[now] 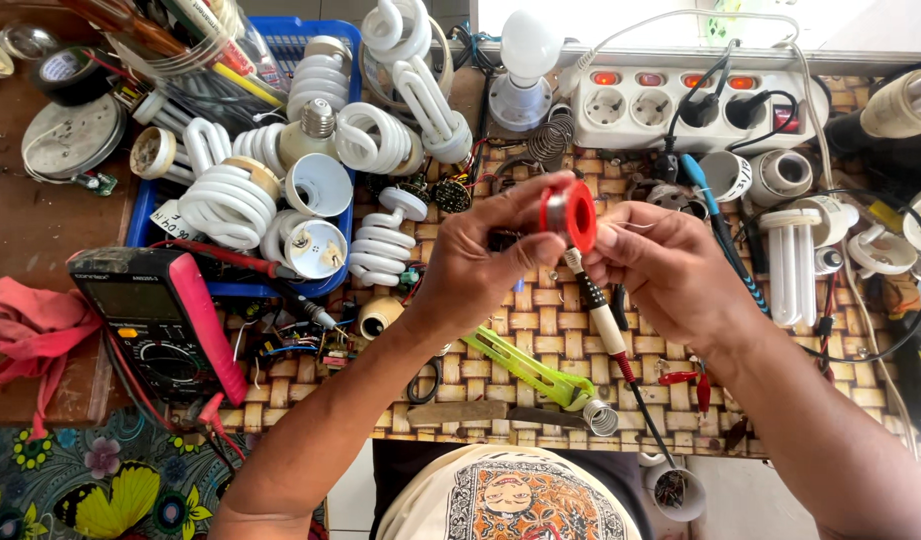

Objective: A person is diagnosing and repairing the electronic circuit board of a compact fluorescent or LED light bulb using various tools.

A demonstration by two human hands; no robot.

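While both hands [580, 262] pinch it, red spool [570, 214] hovers.

Both forearms are bare from elbow to wrist, with no sleeve, watch or ring that I can see on the left hand [475, 262] or the right hand [670, 275]. Below the hands, the person wears a cream T-shirt [510, 495] printed with a dark, ornate figure design across the chest.

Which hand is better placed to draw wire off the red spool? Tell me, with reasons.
Probably the right hand: its fingertips sit at the open face of the red spool, where a thin wire end shows. The left hand has its grip around the spool, steadying it above the soldering iron.
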